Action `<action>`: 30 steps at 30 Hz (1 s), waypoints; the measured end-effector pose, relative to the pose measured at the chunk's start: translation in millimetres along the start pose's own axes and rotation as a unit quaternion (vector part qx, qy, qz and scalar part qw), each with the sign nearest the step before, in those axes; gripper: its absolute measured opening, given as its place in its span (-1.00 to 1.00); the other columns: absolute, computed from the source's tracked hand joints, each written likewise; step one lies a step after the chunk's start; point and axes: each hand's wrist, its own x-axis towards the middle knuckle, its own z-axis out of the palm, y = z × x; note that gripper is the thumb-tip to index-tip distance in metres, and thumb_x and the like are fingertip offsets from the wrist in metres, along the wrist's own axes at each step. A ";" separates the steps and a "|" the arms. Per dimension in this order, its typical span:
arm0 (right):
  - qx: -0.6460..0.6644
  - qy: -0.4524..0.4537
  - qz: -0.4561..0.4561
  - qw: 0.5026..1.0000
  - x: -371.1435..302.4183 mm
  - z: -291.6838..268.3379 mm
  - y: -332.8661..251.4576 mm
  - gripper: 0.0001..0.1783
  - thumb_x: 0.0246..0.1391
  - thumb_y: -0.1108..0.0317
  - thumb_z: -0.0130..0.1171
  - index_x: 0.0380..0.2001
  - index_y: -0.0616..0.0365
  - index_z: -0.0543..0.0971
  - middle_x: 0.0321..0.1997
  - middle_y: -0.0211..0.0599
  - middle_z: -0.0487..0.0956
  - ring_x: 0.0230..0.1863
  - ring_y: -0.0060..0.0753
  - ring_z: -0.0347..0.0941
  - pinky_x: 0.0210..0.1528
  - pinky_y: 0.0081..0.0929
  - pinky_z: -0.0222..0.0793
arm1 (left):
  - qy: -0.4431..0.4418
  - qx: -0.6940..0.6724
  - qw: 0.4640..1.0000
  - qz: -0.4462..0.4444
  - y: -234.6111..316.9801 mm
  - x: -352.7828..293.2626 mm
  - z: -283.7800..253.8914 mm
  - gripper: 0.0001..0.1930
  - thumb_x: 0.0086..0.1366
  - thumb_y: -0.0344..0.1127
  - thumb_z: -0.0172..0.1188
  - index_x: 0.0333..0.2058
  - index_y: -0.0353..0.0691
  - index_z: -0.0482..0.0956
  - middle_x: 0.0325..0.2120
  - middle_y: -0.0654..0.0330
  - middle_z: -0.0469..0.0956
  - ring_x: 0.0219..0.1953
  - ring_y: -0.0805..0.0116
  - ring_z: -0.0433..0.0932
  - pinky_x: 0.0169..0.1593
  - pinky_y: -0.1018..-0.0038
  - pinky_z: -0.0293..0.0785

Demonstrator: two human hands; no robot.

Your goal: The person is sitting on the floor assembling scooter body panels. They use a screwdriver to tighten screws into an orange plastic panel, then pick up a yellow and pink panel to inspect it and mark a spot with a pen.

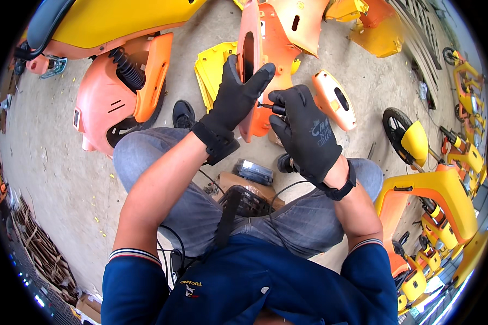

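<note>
My left hand point(234, 93), in a black glove, grips the edge of an upright orange plastic panel point(250, 20) with a long dark slot. Its thumb reaches across to the panel's right side. In my gloved right hand point(311, 132) is a screwdriver point(277, 109), pinched between thumb and fingers. The shaft points left and its tip meets the panel just below my left thumb. I cannot make out a screw there. Directly behind stands a wider orange body part point(276, 47).
A loose orange cover point(334, 101) lies right of my right hand, and a yellow panel point(210, 67) lies left of the upright one. An orange-and-yellow scooter point(106, 100) stands at left. A wheel point(397, 130) and several yellow scooters line the right. A clear-topped lamp-like part point(254, 171) rests on cardboard between my legs.
</note>
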 end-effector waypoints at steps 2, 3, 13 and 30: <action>-0.058 -0.014 -0.047 0.997 2.7 -3.2 1.3 -0.73 0.07 0.51 0.17 -0.12 0.17 0.47 -0.19 -0.09 0.45 -0.24 0.02 0.52 -0.27 -0.19 0.45 | 0.009 -0.007 1.000 -0.014 0.5 0.2 0.9 -0.34 0.25 -0.05 0.33 0.16 -0.29 0.27 -0.09 0.16 0.47 -0.10 0.51 0.48 -0.05 0.55 0.49; -0.064 -0.014 -0.064 0.996 3.6 -3.6 2.0 -0.72 0.07 0.52 0.18 -0.11 0.17 0.48 -0.19 -0.09 0.46 -0.21 -0.02 0.52 -0.23 -0.22 0.44 | 0.006 -0.009 1.000 -0.016 0.3 0.1 1.2 -0.34 0.25 -0.04 0.33 0.17 -0.28 0.27 -0.09 0.16 0.47 -0.10 0.51 0.48 -0.06 0.55 0.49; -0.062 -0.004 -0.006 0.998 -0.8 2.2 3.8 -0.72 0.06 0.50 0.21 -0.12 0.17 0.48 -0.27 -0.07 0.48 -0.30 0.02 0.52 -0.26 -0.19 0.45 | -0.010 -0.006 1.000 0.003 4.5 -4.8 4.3 -0.26 0.24 -0.04 0.35 0.22 -0.30 0.21 -0.04 0.13 0.46 -0.07 0.46 0.49 -0.01 0.52 0.49; 0.005 -0.045 -0.023 0.999 -1.4 -26.3 -4.8 -0.56 0.01 0.62 0.18 0.00 0.18 0.42 -0.10 -0.09 0.47 -0.10 -0.04 0.54 -0.08 -0.25 0.49 | 0.006 -0.006 0.998 -0.067 -3.5 2.2 -1.9 -0.35 0.28 0.03 0.29 0.15 -0.29 0.31 -0.10 0.21 0.50 -0.11 0.54 0.49 -0.03 0.54 0.46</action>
